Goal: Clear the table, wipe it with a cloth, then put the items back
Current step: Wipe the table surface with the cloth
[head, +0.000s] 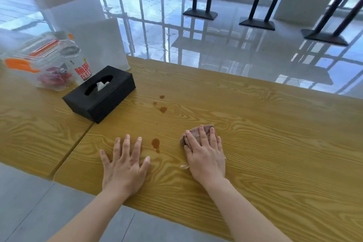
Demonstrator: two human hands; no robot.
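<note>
We press our right hand [206,155] flat on the brownish cloth [198,131], fingers extended over it, on the wooden table [275,143]. Our left hand [123,165] lies open and empty, fingers spread, beside a brown spill [155,143] (smaller drops sit farther off). The black tissue box [100,93] and plastic bag [45,61] stand far left.

Both forearms are bare, no sleeves showing. The right hand [206,155] wears a thin ring on one finger
</note>
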